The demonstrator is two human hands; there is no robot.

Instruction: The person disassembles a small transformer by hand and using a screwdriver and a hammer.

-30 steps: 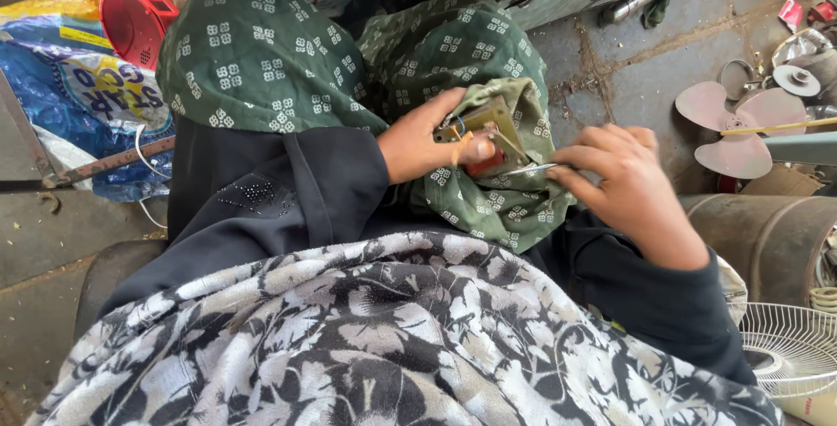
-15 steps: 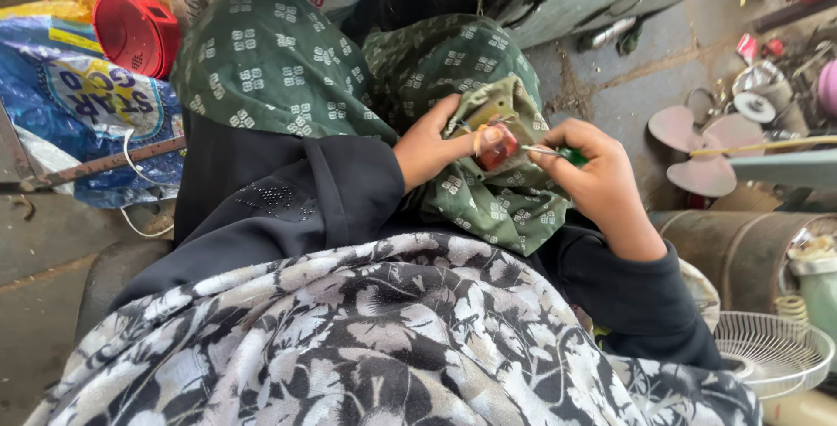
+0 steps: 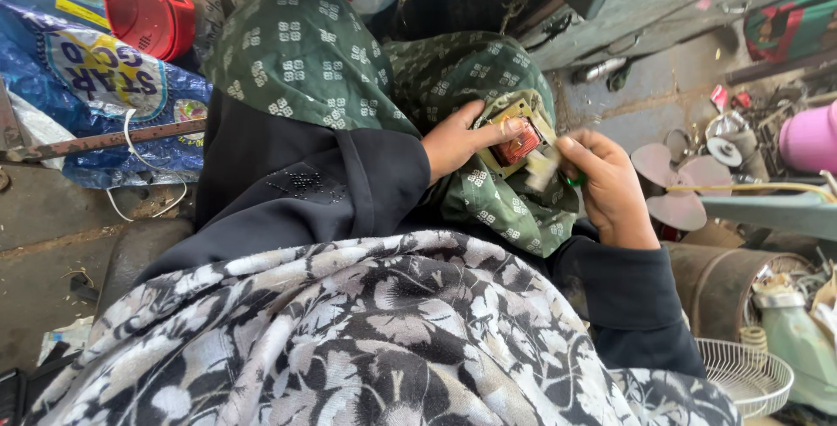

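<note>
We look down over our own lap, seated, with a black-and-white floral shawl (image 3: 366,339) filling the foreground. At far left a blue printed sack (image 3: 78,77) lies on the floor, with a red plastic basket (image 3: 153,12) tipped on its side above it and a rusty metal bar (image 3: 96,143) lying across the sack. Moving right, our knees are draped in green patterned cloth (image 3: 296,51). Our left hand (image 3: 458,138), coming out of a black sleeve, pinches a small square part with a red coil of wire (image 3: 519,140) against the cloth on our lap, thumb on top. Just beside it our right hand (image 3: 610,186) is curled shut around a thin tool with a green handle (image 3: 571,179), its tip touching the part's edge. Farther right, a pale fan blade (image 3: 667,186) lies on the floor, with a pink container (image 3: 811,138) beyond it and a white wire fan guard (image 3: 745,374) at lower right.
</note>
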